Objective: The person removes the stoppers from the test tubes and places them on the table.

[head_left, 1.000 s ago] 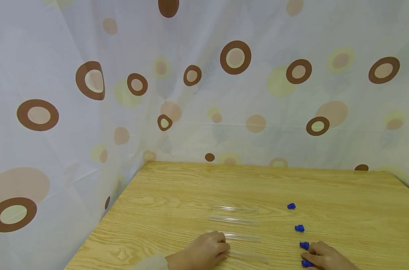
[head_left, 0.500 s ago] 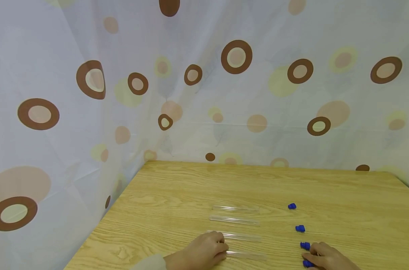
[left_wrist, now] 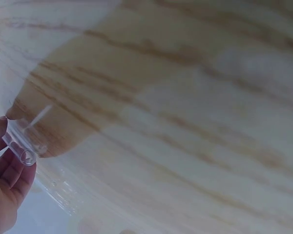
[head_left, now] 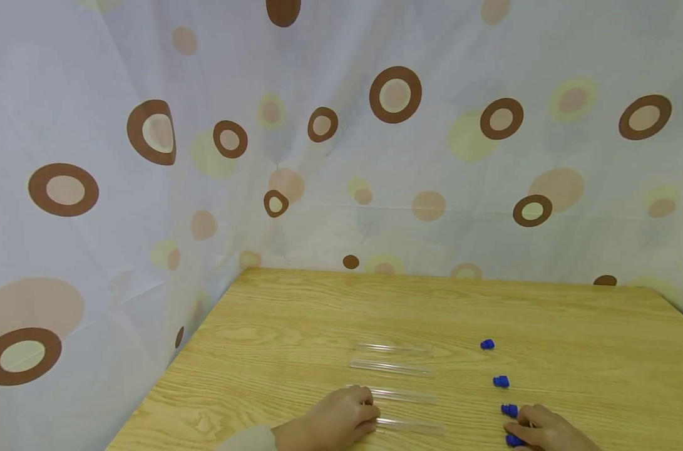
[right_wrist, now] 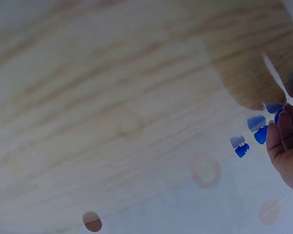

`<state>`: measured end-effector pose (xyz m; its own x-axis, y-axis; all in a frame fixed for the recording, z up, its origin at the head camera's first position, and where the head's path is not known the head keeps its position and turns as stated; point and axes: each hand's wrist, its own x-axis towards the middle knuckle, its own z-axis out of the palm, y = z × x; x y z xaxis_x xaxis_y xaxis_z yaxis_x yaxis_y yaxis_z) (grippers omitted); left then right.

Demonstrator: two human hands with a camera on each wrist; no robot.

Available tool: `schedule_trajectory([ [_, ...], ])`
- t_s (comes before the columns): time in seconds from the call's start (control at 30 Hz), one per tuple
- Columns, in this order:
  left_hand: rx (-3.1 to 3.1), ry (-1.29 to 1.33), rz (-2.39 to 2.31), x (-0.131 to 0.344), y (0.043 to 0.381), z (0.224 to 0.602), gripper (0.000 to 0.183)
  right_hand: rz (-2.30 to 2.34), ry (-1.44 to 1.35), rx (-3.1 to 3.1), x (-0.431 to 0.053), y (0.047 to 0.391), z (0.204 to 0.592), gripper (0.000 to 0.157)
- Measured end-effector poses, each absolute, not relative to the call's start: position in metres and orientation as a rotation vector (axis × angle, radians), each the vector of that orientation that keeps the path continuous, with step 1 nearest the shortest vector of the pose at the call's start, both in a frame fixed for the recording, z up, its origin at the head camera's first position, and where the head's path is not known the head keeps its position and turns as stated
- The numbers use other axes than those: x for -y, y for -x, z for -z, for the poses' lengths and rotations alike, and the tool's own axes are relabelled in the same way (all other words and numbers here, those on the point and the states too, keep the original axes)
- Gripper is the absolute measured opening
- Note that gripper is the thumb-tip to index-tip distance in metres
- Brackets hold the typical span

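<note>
My left hand [head_left: 338, 419] pinches the left end of the nearest clear plastic tube [head_left: 411, 426], which lies close to the tabletop. In the left wrist view, the tube's round rim [left_wrist: 28, 156] shows between thumb and fingers. My right hand [head_left: 549, 431] has its thumb and fingers on the nearest blue cap [head_left: 513, 440], partly covering it. Another blue cap [head_left: 509, 410] lies just beyond those fingers. In the right wrist view, the right hand [right_wrist: 288, 146] sits at the edge, and its fingertips are partly cut off.
Farther back lie more clear tubes, a third one [head_left: 400, 395], a middle one [head_left: 392, 368] and the farthest [head_left: 393, 348], roughly parallel. Two blue caps, one [head_left: 501, 381] and the farthest [head_left: 487, 344], stand apart on the wooden table [head_left: 296, 313]. A patterned curtain [head_left: 347, 156] encloses the back and left.
My left hand and the nearest tube have shifted very slightly left. The right hand stays at the nearest blue cap. The other tubes and caps keep their places.
</note>
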<state>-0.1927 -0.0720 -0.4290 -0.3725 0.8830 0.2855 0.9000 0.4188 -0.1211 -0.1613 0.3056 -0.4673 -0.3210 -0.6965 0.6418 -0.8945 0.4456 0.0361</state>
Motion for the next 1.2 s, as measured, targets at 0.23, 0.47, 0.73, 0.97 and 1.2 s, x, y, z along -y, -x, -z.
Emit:
schedule_trajectory([
  [0.23,2.416,1.534,0.122,0.0722,0.1912,0.4268,0.013,-0.455,-1.328,2.121,-0.3065,0.1607,0.4676,0.028],
  [0.47,2.431,1.537,0.137,0.0725,0.1917,0.4268,0.013,-0.432,-1.322,2.13,-0.3059,0.1604,0.466,0.028],
  [0.73,2.455,1.54,0.143,0.0723,0.1902,0.4233,0.014,-0.434,-1.326,2.124,-0.3054,0.1604,0.4659,0.028],
  [0.97,2.48,1.538,0.136,0.0717,0.1913,0.4236,0.015,-0.455,-1.322,2.102,-0.3041,0.1604,0.466,0.035],
  [1.2,2.497,1.534,0.117,0.0701,0.1935,0.4237,0.019,-0.476,-1.326,2.107,-0.3046,0.1602,0.466,0.041],
])
